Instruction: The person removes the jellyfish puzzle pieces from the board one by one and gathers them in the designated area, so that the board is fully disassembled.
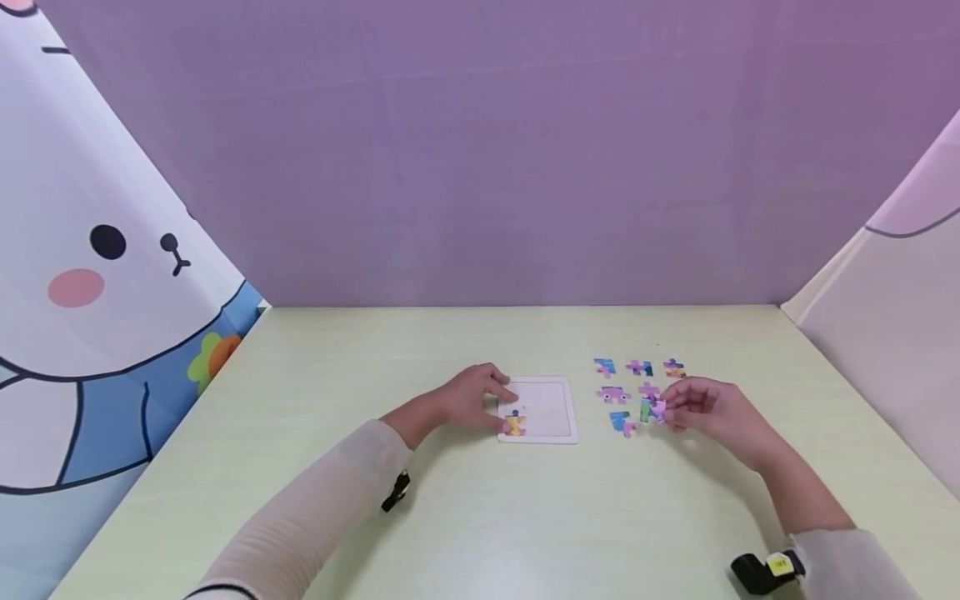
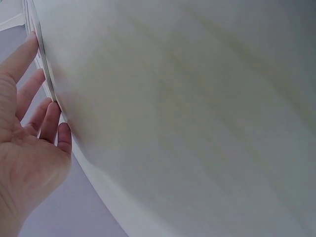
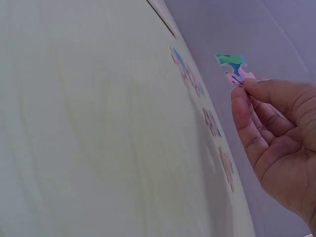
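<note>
My right hand [image 1: 718, 417] pinches a jigsaw piece [image 3: 237, 64] between thumb and fingertips, held up off the table. This piece shows green, blue and pink. Over at the white puzzle tray [image 1: 551, 408], my left hand [image 1: 474, 398] rests with spread fingers along the left edge, its thumb beside a yellow jigsaw piece [image 1: 515, 423] lying in the tray's lower left corner. In the left wrist view, fingertips [image 2: 52, 106] touch the tray's edge. Close to the right hand lie a pink piece [image 1: 648, 388] and a blue and pink piece [image 1: 621, 422].
More loose jigsaw pieces lie right of the tray: a blue one [image 1: 603, 367], a pink and blue one [image 1: 640, 367], a multicoloured one [image 1: 674, 367] and a purple one with eyes [image 1: 613, 395]. A purple cloth [image 1: 525, 167] hangs behind the pale table [image 1: 525, 517].
</note>
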Motion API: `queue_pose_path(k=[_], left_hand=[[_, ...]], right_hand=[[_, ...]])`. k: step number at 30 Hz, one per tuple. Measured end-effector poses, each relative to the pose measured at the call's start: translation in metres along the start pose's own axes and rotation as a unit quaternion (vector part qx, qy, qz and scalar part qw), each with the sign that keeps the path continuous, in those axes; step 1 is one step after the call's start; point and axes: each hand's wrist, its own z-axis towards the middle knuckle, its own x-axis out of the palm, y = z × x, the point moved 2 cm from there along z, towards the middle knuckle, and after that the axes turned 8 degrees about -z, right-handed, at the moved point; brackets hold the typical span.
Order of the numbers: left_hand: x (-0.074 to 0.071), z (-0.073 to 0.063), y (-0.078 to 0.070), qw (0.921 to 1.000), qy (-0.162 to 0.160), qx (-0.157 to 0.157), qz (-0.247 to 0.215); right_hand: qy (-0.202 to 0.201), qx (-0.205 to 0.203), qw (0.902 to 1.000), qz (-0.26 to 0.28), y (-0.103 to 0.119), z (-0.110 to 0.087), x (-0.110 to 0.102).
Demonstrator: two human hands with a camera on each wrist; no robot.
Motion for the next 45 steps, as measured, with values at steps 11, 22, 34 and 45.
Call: queue_pose_path(k=[11,22,34,45], left_hand=[[0.001,-0.001,0.0,1.0,0.005,-0.008,-0.004],[0.002,-0.001,0.002,1.0,0.005,-0.003,-0.001],[0.002,-0.001,0.001,1.0,0.006,-0.001,0.0],[0.002,-0.001,0.0,0.9999,0.007,-0.005,-0.01]], right_hand=[[0.021,0.051,0.9977,-0.039,-0.013,0.006,-0.007],[0.008,0.052,0.9927,-0.108,-0.019,0.009,-0.005],[0.018,0.041,0.9844,-0.17,-0.018,0.007,-0.003],[0.021,0.008,0.9803,-0.196,-0.013,0.001,0.001]])
